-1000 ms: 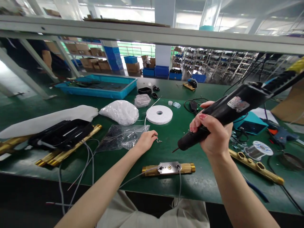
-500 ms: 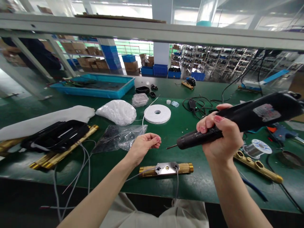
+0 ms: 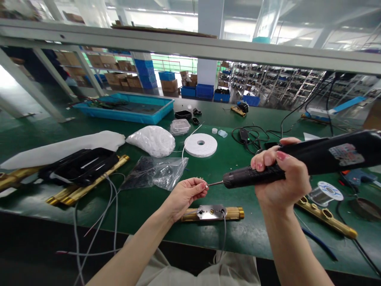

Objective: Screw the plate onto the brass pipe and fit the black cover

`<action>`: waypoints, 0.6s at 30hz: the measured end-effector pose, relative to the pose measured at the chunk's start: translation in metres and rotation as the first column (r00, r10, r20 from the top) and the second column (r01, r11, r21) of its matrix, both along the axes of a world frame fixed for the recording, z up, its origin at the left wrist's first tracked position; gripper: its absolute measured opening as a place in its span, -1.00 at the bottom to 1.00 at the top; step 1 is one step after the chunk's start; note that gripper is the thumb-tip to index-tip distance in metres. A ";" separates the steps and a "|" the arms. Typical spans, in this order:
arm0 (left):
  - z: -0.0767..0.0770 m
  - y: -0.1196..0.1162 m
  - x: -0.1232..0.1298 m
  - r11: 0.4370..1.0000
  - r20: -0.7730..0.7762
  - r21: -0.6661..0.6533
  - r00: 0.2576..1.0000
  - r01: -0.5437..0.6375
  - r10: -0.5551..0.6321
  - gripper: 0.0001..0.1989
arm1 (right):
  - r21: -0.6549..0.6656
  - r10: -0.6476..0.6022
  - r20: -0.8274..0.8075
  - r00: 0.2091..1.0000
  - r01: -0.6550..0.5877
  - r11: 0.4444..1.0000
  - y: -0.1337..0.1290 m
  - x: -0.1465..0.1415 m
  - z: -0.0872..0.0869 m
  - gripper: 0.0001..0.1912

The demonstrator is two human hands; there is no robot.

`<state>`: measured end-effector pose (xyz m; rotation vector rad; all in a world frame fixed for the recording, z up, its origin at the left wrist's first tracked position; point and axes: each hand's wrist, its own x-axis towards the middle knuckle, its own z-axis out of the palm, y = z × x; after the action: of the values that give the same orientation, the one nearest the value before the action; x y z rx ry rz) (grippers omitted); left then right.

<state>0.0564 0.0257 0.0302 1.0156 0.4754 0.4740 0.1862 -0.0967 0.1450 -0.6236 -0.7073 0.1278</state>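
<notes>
Our right hand [image 3: 281,174] grips black electric screwdriver [image 3: 258,174], bit pointing left. Our left hand [image 3: 190,192] pinches small screw [image 3: 206,185] at bit tip. Brass pipe fitting [image 3: 235,213] with metal plate [image 3: 212,212] lies below, near table edge. White tape roll [image 3: 201,145] sits farther.

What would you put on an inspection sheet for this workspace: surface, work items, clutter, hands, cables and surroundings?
Surface: green benchtop, glossy, many items laid out.
Work items: brass pipe piece lying under a silvery plate.
Clutter: white roll, stuffed white bag, clear bag, solder-like wire spool.
Hands: left hand pinches a tiny screw-like part at the bit of the power screwdriver; right hand has a full grip on the screwdriver.
Cables: grey wires hang over the front edge; black cord loops around an adapter.
Surroundings: blue crates, cardboard boxes and loaded racks beyond.
</notes>
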 end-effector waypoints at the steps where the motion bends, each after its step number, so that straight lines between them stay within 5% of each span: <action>1: -0.001 0.000 0.000 1.000 0.003 -0.005 1.000 -0.008 0.008 -0.68 | 0.000 -0.003 -0.002 1.000 0.003 1.000 -0.001 -0.001 0.000 -0.79; 12: 0.003 -0.007 0.000 0.998 -0.004 0.007 0.998 -0.055 0.055 -0.66 | 0.018 -0.024 -0.042 0.999 0.025 1.000 -0.002 -0.002 0.000 -0.76; 18: 0.006 -0.015 -0.001 0.986 -0.043 0.130 0.993 -0.101 0.108 -0.75 | 0.003 -0.014 -0.065 0.998 0.014 1.000 -0.006 -0.001 -0.001 -0.79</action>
<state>0.0552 0.0106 0.0357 1.1316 0.5502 0.5796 0.1856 -0.1023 0.1440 -0.6183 -0.6404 0.1335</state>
